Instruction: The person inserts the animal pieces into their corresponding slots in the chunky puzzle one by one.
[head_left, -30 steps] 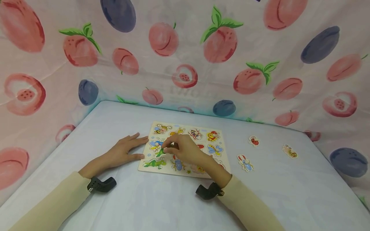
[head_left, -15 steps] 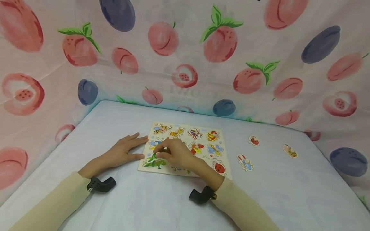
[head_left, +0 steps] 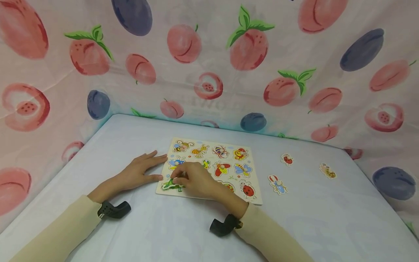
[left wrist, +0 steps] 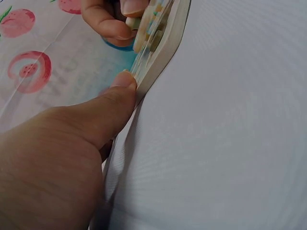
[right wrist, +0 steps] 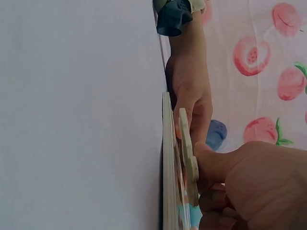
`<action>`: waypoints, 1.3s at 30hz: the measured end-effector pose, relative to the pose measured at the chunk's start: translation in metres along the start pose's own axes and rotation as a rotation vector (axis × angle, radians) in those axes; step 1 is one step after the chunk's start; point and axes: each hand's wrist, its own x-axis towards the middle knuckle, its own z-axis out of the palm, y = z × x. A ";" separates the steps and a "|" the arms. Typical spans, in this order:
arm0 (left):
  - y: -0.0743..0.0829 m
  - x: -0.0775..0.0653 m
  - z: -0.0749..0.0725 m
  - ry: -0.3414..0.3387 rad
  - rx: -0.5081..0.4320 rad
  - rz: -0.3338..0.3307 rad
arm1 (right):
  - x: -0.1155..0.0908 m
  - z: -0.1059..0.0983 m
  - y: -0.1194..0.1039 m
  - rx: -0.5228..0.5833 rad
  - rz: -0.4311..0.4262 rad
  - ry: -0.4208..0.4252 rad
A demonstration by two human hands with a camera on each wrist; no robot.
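In the head view my right hand [head_left: 196,180] pinches a green grasshopper puzzle piece [head_left: 167,185] over the near left corner of a wooden insect puzzle board [head_left: 230,159]. Seen edge-on in the right wrist view, the piece [right wrist: 186,143] is slightly tilted, with a thin gap between it and most of the board. A printed green grasshopper shows partly beneath it. My left hand [head_left: 139,173] lies flat with fingers spread, thumb and fingertips against the board's left edge. The left wrist view shows its thumb [left wrist: 108,103] touching that edge. My right hand hides some of the middle pictures.
Right of the board lie three loose pieces: a ladybug [head_left: 287,159], a blue beetle with red pincers [head_left: 278,184] and a brownish bug piece [head_left: 327,171]. The white tabletop [head_left: 157,233] meets a fruit-printed cloth backdrop [head_left: 229,83] behind and at the sides.
My right hand has moved left and toward me with the grasshopper piece, from the middle-left pictures down to the near left corner. The left hand stays in place.
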 end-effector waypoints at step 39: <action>0.001 0.000 0.000 -0.003 -0.003 -0.003 | 0.000 0.005 0.001 -0.070 -0.025 -0.004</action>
